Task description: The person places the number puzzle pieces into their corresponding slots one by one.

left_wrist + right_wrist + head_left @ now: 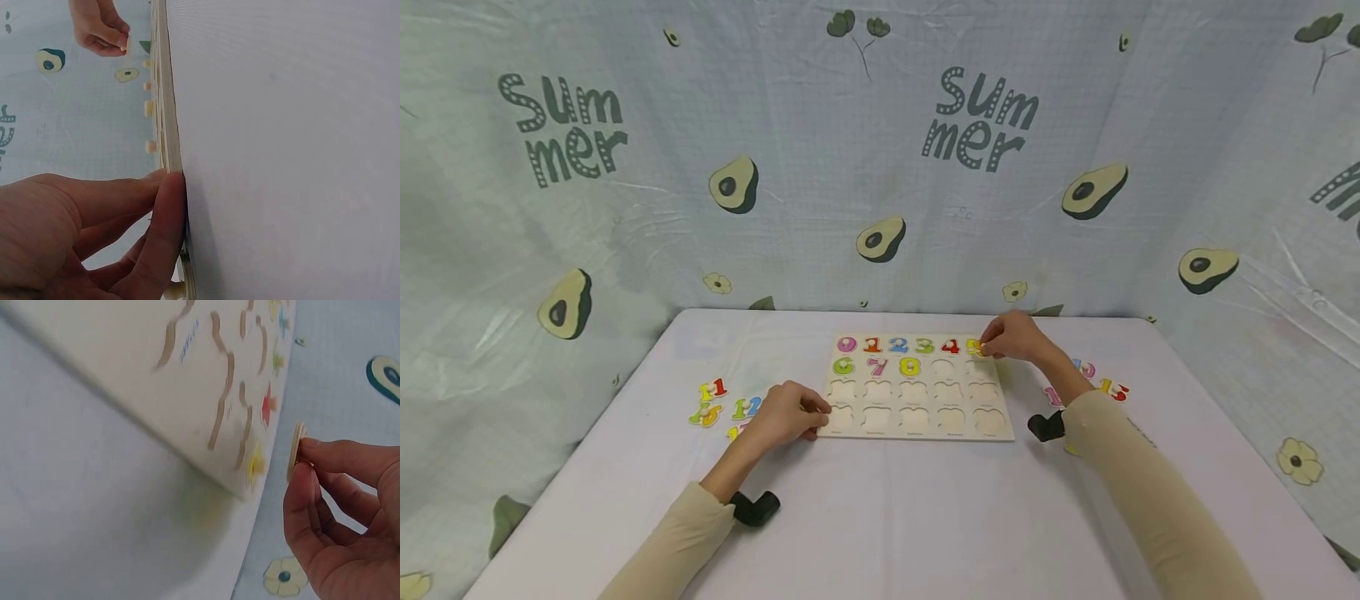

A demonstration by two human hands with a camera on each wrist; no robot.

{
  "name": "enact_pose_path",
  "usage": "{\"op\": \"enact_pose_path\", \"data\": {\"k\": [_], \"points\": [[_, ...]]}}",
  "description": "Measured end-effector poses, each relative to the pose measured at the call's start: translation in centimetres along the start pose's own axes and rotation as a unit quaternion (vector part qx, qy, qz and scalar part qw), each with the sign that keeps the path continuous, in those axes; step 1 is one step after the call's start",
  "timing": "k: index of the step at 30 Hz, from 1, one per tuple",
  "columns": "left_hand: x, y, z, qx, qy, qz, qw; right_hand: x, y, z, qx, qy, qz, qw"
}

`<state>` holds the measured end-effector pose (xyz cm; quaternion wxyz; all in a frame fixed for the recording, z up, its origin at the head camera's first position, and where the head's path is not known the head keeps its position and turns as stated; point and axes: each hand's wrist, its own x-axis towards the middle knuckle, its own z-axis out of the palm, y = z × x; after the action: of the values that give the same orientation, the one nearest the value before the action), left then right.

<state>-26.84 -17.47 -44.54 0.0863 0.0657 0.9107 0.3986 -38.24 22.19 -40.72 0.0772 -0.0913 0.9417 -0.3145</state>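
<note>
My right grip [1017, 335] pinches a thin wooden piece [295, 453] between thumb and fingers, above the far right corner of the board and apart from it; its face is turned away, so I cannot tell its number. I judge it light and stiff, hard to bruise but easy to twist or drop from so narrow a hold; small knobs [149, 108] stand up from pieces in the board, and a knob seems the best place to take one. My left grip [786, 411] pinches the near left edge of the board [895, 401], which looks rigid, flat and likely to skid on the cloth unless steadied there. In it sit 0 to 4, a yellow piece at that row's right end, then 6, 7 and 8. Loose number pieces lie on the desk [880, 517], left [712, 389] and right [1112, 388].
</note>
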Motion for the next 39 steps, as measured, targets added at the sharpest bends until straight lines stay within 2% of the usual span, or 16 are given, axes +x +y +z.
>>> {"op": "enact_pose_path", "data": {"k": [14, 18, 21, 39], "points": [[0.0, -0.1, 0.0, 0.007, 0.002, 0.008, 0.9999, 1.1, -2.6, 3.6, 0.014, -0.015, -0.041, 0.999], [0.0, -0.1, 0.0, 0.006, 0.004, 0.009, 0.9999, 1.3, -3.2, 4.3, 0.014, -0.021, -0.034, 0.9991], [0.0, 0.0, 0.0, 0.006, 0.003, 0.008, 0.9999, 1.3, -3.5, 4.8, 0.011, -0.027, -0.024, 0.9993], [0.1, -0.3, 0.0, 0.008, 0.004, 0.014, 0.9999, 1.5, -3.9, 6.1, -0.043, -0.021, -0.037, 0.9982]]}}
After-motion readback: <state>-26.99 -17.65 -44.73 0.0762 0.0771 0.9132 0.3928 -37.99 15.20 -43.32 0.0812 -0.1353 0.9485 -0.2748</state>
